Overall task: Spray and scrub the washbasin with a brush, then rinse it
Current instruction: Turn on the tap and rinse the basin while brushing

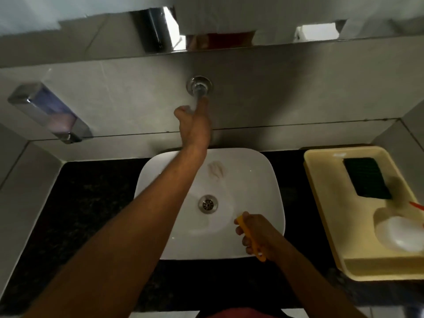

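Nearest, the right hand (259, 235) is clenching its grip around an orange brush handle (251, 238) over the white washbasin's (263, 180) front right rim; the bristles are hidden. Beyond, the left hand (193, 123) is reaching the wall tap (199, 87), fingers blurred, grip indeterminate. A yellow tray (321, 180) is sitting on the counter (91, 191), partly cut off.
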`<state>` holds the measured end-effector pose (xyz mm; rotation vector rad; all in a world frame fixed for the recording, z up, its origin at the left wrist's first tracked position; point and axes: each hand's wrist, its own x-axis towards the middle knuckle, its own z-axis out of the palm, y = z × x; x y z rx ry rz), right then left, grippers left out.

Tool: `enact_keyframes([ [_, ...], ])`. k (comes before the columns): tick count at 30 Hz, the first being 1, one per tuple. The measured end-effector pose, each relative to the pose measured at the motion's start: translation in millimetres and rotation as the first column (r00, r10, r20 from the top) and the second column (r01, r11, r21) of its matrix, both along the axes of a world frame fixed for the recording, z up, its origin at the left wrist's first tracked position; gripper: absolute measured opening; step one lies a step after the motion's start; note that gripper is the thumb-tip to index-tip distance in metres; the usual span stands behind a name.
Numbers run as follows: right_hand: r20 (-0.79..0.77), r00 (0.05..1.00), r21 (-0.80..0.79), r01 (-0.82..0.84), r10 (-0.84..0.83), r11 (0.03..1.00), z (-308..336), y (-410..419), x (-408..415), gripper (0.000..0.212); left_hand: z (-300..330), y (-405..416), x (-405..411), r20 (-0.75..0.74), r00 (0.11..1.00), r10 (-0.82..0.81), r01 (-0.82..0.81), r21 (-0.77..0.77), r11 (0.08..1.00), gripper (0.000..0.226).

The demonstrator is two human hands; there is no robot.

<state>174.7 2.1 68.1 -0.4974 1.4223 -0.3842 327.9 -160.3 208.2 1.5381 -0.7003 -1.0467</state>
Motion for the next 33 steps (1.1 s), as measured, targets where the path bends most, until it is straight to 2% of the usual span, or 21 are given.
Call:
enact_keyframes([
  [2, 0.002, 1.000, 0.079, 0.007, -0.008, 0.997, 3, -2, 4, 0.042, -7, 0, 1, 0.082, 0.996, 0.031, -0.027, -0.045, 0.999, 0.056],
  [4, -0.007, 1.000, 0.124, -0.006, 0.007, 0.992, 2, -2, 2, 0.039, -14, -5, 1, 0.083, 0.996, 0.026, -0.016, -0.113, 0.993, 0.054],
  [9, -0.042, 0.997, 0.123, -0.057, 0.062, 0.991, -6, -3, 4, 0.040, -26, -14, 16, -0.069, 0.973, -0.222, 0.202, -0.223, 0.954, 0.026],
  [12, -0.049, 0.995, 0.057, -0.079, 0.082, 0.995, -14, -1, 4, 0.044, -23, -12, 16, -0.065, 0.956, -0.288, 0.271, -0.189, 0.944, 0.029],
  [18, -0.038, 0.993, 0.016, -0.107, 0.108, 0.994, -21, 0, -1, 0.046, -26, -16, 14, 0.090, 0.983, -0.158, 0.166, -0.090, 0.982, 0.046],
  [24, -0.026, 0.978, -0.066, -0.208, 0.207, 0.976, -17, 6, -5, 0.046, -28, -20, 13, 0.149, 0.981, -0.123, 0.131, -0.046, 0.990, 0.046],
  [27, -0.071, 0.981, -0.079, -0.184, 0.179, 0.980, -14, 5, -7, 0.044, -28, -21, 13, 0.175, 0.978, -0.114, 0.122, -0.034, 0.992, 0.048],
  [33, -0.270, 0.921, -0.204, -0.341, 0.281, 0.918, -11, -4, -14, 0.051, -29, -20, 12, 0.171, 0.978, -0.118, 0.125, -0.030, 0.992, 0.048],
])
